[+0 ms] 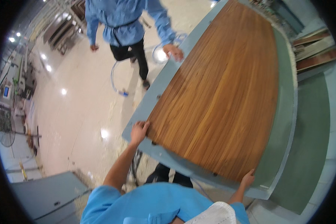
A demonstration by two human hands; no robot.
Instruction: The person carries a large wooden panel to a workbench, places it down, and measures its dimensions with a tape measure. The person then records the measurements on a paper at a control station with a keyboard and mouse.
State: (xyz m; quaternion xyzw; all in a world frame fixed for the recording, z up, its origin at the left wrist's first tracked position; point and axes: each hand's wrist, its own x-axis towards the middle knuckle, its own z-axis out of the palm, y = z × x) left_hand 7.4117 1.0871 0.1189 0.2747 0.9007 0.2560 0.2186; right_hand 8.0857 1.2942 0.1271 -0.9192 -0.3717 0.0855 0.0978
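A large wood-grain panel (216, 89) lies over a grey-blue worktable (153, 108), stretching away from me to the upper right. My left hand (139, 132) grips its near left corner, with the thumb side on the edge. At the near right corner, my right hand (247, 180) holds the panel's edge, and its fingers are partly hidden. A strip of green surface (282, 93) shows along the panel's right side.
Across the table's left side stands a person in a blue shirt (119, 15), one hand (173, 52) by the table edge. A hose (114, 80) lies on the floor. Right of the table are a green board (306, 138) and stacked strips (313, 50); a grey cabinet (52, 192) stands lower left.
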